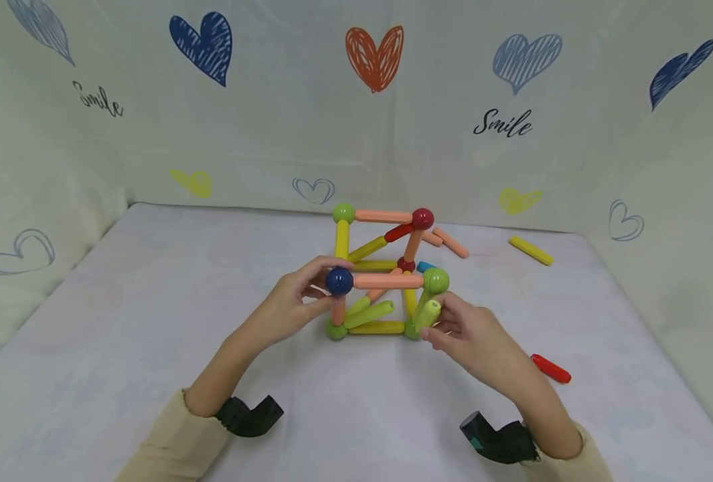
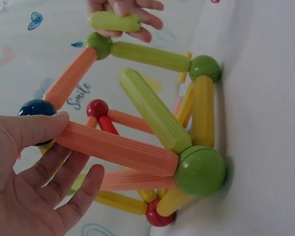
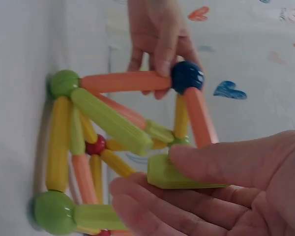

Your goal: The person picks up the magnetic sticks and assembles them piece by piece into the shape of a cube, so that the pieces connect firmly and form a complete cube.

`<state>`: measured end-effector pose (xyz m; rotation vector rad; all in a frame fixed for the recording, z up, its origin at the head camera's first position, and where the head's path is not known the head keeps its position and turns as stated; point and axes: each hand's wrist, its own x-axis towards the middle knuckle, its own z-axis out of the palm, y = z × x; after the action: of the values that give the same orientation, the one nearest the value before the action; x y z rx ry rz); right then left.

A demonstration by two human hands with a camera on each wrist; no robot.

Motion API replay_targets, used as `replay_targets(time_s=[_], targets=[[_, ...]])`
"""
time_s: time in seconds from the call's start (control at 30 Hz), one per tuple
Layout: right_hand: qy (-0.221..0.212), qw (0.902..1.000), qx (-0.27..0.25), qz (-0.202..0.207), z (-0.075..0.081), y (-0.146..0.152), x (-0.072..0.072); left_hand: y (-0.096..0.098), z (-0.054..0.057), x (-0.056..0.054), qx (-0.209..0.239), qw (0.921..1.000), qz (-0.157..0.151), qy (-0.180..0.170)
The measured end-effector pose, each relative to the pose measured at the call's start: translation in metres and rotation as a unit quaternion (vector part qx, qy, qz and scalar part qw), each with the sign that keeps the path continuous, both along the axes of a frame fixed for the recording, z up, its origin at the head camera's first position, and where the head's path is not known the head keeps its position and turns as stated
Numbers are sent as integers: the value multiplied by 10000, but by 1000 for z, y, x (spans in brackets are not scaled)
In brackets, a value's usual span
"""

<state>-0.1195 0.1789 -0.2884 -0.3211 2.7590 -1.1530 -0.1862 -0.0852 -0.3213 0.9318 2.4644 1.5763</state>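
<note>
A box-shaped frame of magnetic rods and balls (image 1: 387, 281) stands mid-table. My left hand (image 1: 286, 304) holds its near left upright, an orange rod (image 2: 120, 147), with the thumb at the upper end beside the blue ball (image 1: 339, 280). Between thumb and fingers, my right hand (image 1: 477, 338) pinches a light green rod (image 3: 160, 174), close to the green ball (image 1: 436, 280) at the near top right corner. Another light green rod (image 2: 155, 108) slants up from the near lower left green ball (image 2: 200, 171), its upper end free. Red balls (image 1: 422, 219) mark some far corners.
Behind the frame lie loose orange rods (image 1: 450, 242) and a blue piece (image 1: 425, 266), partly hidden. A yellow rod (image 1: 531, 250) lies at the back right, and a red rod (image 1: 551, 369) beside my right forearm. A heart-printed cloth (image 1: 272, 127) hangs behind the table.
</note>
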Motion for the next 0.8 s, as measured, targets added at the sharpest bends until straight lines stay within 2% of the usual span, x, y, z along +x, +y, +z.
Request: replay_targets(time_s=[0.07, 0.17, 0.3, 0.57, 0.8], targets=[[204, 9992, 309, -127, -8, -13, -1, 0, 0, 0, 3, 10000, -5, 20], [1028, 9907, 794, -414, -22, -28, 0, -1, -1, 0, 20, 10000, -26, 39], [1860, 9760, 885, -715, -35, -40, 2, -1, -2, -1, 44, 10000, -33, 59], [2275, 9697, 421, -783, -48, -45, -1, -1, -2, -1, 37, 10000, -23, 86], [1950, 9772, 52, -834, -52, -44, -4, -1, -3, -1, 19, 9999, -22, 97]])
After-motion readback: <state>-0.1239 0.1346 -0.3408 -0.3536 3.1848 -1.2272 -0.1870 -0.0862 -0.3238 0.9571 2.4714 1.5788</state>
